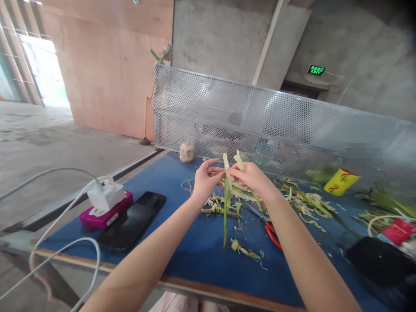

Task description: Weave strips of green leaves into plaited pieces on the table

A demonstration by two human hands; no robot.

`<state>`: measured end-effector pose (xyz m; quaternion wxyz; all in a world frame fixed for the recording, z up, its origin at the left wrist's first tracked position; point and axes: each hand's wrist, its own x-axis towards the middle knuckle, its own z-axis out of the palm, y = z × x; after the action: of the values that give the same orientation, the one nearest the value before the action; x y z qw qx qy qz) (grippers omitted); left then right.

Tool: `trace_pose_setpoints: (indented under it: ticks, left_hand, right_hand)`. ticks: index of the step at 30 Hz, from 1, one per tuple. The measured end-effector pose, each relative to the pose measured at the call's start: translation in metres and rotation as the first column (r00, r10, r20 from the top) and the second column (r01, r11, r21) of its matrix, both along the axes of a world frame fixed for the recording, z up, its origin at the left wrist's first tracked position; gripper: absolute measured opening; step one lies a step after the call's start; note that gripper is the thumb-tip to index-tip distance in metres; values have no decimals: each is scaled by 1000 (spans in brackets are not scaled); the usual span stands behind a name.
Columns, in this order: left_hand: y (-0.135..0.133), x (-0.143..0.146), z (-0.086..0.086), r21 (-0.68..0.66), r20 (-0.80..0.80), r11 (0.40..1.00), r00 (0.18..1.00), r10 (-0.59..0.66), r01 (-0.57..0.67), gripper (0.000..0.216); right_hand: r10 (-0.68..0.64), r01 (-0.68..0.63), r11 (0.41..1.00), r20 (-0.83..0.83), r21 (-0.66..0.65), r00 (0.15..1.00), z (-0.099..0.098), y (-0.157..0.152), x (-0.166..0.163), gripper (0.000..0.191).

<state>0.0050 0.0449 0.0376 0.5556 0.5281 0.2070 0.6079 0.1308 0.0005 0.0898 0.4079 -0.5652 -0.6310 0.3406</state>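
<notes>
My left hand (207,178) pinches a long pale green leaf strip (226,197) between thumb and fingers, its other fingers spread. The strip hangs down over the table, with a darker green, narrow lower end. Close beside it, my right hand (251,177) is closed, its fingertips touching the same strip near the top. A second pale leaf strip (239,159) sticks up from the right hand and runs down beneath it. Below the right wrist lie red-handled scissors (272,234), partly hidden by the forearm. A small knotted leaf piece (243,250) lies in front.
Leaf scraps (305,201) are strewn over the blue tabletop (191,251). At left are a black phone (133,221) and a purple power strip (105,212) with cables. A yellow can (341,182), a dark pouch (380,260) and a perforated metal screen (208,95) border the work area.
</notes>
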Motion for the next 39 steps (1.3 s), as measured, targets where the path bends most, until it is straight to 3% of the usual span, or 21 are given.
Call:
trace_pose_setpoints:
  ticks: [13,22,29,34,36,39]
  left_hand:
    - [-11,4,5,-46,13,995,996,-92,93,38]
    - [-5,2,3,-12,-40,997,996,-81,81,47]
    - [-3,4,-1,-31,16,997,998,-65,65,45]
    - [-1,4,-2,-105,94,994,995,-30,40,45]
    - [2,2,-1,-133,93,990,994,57,-44,41]
    - [5,-2,-1,-96,23,976,979,200,-197,38]
  right_hand:
    - [13,-12,998,22,-67,1000,-1,3,10,29]
    - [96,-76,988,150,-133,984,-1,-7,11,24]
    - [44,-58,993,-126,-104,991,4,-5,13,22]
    - [-84,58,994,-294,-98,952,13,-8,4,12]
    - [-36,11,997,-343,-76,939,15,-12,1,11]
    - [145,-187,980,-406,-64,902,13,-15,-3,8]
